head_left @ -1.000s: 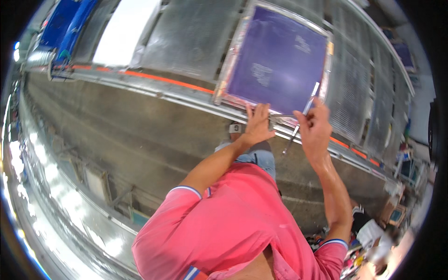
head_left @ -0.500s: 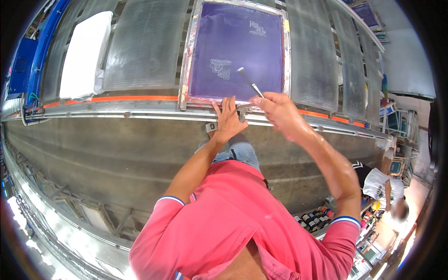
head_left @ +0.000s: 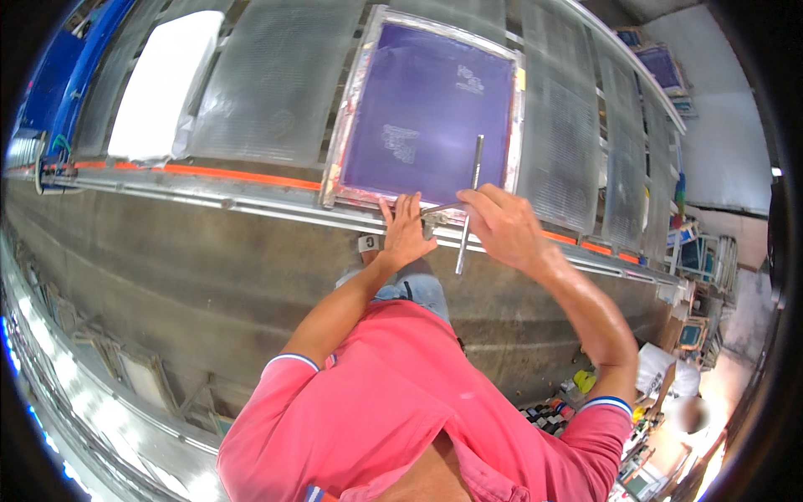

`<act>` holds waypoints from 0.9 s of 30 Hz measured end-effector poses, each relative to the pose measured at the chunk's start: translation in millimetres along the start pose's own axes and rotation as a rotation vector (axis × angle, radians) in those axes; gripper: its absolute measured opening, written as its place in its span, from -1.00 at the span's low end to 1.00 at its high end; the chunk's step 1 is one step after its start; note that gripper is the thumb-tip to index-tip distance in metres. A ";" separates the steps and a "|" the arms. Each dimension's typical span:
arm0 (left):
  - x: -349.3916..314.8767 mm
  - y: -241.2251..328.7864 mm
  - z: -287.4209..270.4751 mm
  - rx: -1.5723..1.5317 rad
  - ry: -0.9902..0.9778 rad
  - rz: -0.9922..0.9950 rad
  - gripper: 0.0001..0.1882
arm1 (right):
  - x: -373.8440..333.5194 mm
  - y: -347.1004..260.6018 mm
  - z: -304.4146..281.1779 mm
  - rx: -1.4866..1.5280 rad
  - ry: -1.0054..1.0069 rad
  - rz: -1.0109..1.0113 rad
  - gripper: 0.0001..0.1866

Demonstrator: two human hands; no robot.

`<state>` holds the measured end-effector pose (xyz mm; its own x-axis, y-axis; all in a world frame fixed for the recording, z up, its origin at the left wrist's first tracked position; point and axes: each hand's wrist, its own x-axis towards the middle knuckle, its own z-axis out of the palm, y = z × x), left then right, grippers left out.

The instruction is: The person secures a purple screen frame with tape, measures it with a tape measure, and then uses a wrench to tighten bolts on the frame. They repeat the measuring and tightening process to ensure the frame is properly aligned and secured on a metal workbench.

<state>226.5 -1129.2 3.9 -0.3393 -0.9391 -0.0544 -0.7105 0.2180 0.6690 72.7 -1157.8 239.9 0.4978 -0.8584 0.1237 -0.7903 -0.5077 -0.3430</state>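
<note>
A screen-printing frame (head_left: pixel 332 171) with purple mesh (head_left: pixel 435 109) lies flat in front of me, two pale printed designs showing on it. My right hand (head_left: pixel 506 224) is closed around a T-handle wrench (head_left: pixel 479 159) at the frame's near edge. The wrench's long metal crossbar sticks out on both sides of the fingers, and its thin shaft points left toward a small metal fitting (head_left: pixel 435 220). Whether the wrench tip sits on that fitting is too small to tell. My left hand (head_left: pixel 405 236) rests on the near edge just left of the fitting, fingers stretched out and holding nothing.
Grey translucent panels (head_left: pixel 268 92) flank the frame along a long table with a metal rail (head_left: pixel 242 201) and an orange strip (head_left: pixel 242 174). White folded material (head_left: pixel 163 88) lies at the left. Bottles (head_left: pixel 548 417) and a person in white (head_left: pixel 661 368) are at lower right.
The wrench has turned in my right hand: its crossbar now runs nearly upright instead of slanting up-left. My left hand stays at the frame edge. The whole view has tilted a little.
</note>
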 end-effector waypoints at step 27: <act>-7.2 -9.4 0.7 0.026 -0.011 0.045 0.14 | -6.5 -34.1 36.8 1.576 0.430 0.939 -0.79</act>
<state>235.1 -1124.3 -2.5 -0.3781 -0.9252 -0.0331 -0.7104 0.2670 0.6512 109.6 -1132.2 216.5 -0.1528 -0.8645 -0.4789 0.4155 0.3835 -0.8248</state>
